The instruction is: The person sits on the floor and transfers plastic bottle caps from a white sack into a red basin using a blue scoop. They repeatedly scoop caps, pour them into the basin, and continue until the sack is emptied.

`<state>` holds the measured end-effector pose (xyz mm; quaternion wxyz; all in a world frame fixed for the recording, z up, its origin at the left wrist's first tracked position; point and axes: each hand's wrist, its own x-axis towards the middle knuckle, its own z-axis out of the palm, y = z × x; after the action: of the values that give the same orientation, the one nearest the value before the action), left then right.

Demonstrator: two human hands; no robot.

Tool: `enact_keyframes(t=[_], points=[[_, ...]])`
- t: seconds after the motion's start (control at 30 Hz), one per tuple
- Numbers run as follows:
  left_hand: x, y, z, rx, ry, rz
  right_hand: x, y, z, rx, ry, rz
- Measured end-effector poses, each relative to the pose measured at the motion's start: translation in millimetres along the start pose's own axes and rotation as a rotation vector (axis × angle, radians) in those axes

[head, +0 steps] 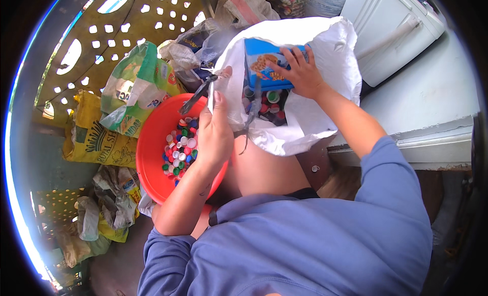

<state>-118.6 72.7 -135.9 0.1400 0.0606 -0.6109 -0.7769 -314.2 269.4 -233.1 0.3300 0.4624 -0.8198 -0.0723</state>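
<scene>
My left hand (216,137) grips the left edge of a white woven sack (335,78), its thumb pointing up along the rim. Inside the open sack is a blue plastic tub (253,52) with cookie pictures on it. My right hand (303,73) lies over the tub's right part with its fingers spread; whether it grips the tub I cannot tell. Below the tub, many plastic bottle caps (273,97) fill part of the sack. A red basin (146,158), partly behind my left hand and forearm, holds more coloured caps (184,140). Dark plastic strips hang from the sack's edge.
Left of the basin stand a green and white sack (131,86) and a yellow sack (99,135). Crumpled bags (114,197) lie lower left. A white appliance or container (389,32) is at the upper right by a pale ledge (423,90). One cap (315,168) lies on the floor.
</scene>
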Motion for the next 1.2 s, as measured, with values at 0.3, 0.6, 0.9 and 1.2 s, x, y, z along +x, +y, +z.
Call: enact_keyframes(t=[0.3,0.6,0.9,1.2], points=[[-6,-13,-25,0.244,-0.05,0.068,-8,-12,-44,0.629,-0.659,0.394],[7,14,0,0.088,0.138,-0.062,-18,-48,6,0.27,-0.235,0.428],[16,2,2,0.195,-0.06,0.077,5,-74,-3,0.385,-0.283,0.628],[55,28,-5,0.086,0.16,-0.008,3,-56,-38,0.625,-0.526,0.956]])
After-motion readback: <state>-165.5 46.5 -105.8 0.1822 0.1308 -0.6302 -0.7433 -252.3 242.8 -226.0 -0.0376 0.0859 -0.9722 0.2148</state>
